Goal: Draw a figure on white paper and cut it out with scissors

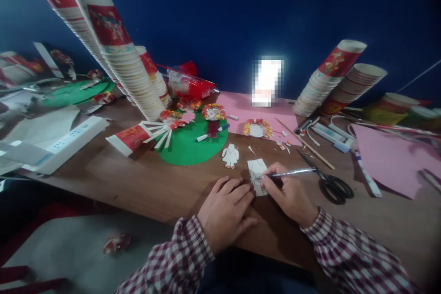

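Note:
My right hand (287, 191) is closed around a slim pen (294, 172), its tip down on a small white paper piece (257, 170) with dark drawn lines. Flat on the brown table, my left hand (229, 211) has its fingers stretched out, with fingertips close to the paper's left edge. Just beyond it lies a white cut-out figure (230, 155) shaped like a small garment or body. Black-handled scissors (334, 188) rest to the right of my right hand.
Tall paper cup stacks (120, 59) lean at left, with more cups (336, 71) at right. A green disc (186, 151) carries cut cup pieces and a marker (212, 133). Pink sheets (386, 161), a wooden stick (317, 154) and a white power strip (74, 142) lie around. A blurred bright rectangle (267, 80) stands behind.

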Available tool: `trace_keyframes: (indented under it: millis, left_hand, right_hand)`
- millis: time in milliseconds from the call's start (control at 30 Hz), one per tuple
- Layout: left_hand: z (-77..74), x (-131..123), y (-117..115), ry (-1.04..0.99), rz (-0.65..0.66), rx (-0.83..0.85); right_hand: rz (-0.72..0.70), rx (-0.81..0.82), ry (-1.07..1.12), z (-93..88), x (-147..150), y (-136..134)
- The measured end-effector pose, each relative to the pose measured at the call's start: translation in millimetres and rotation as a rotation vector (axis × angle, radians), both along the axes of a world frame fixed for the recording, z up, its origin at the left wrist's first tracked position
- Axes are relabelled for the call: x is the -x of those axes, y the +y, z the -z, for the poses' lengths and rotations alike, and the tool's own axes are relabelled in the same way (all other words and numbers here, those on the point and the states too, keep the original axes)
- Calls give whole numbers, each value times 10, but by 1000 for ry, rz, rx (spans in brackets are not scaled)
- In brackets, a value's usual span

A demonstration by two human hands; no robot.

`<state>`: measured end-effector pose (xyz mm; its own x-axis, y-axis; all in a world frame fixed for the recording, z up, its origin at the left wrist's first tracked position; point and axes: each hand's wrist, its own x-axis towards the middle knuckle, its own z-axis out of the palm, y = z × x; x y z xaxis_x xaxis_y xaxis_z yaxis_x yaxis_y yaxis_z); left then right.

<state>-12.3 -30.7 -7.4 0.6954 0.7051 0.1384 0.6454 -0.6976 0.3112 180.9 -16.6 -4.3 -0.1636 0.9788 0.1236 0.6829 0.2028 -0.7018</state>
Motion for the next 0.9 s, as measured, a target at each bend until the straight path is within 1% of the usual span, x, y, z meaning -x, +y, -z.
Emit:
trace_keyframes:
  millis: [400, 700, 900]
  left_hand:
    - [32, 13, 13, -9, 16, 8]
    - [38, 10, 13, 6, 16, -21]
    - [33, 8, 19, -5, 23, 7]
  right_hand:
    - [8, 6, -4, 9, 14, -6]
    - [15, -10, -6, 1, 22, 5]
    - [14, -3, -15, 6, 18, 5]
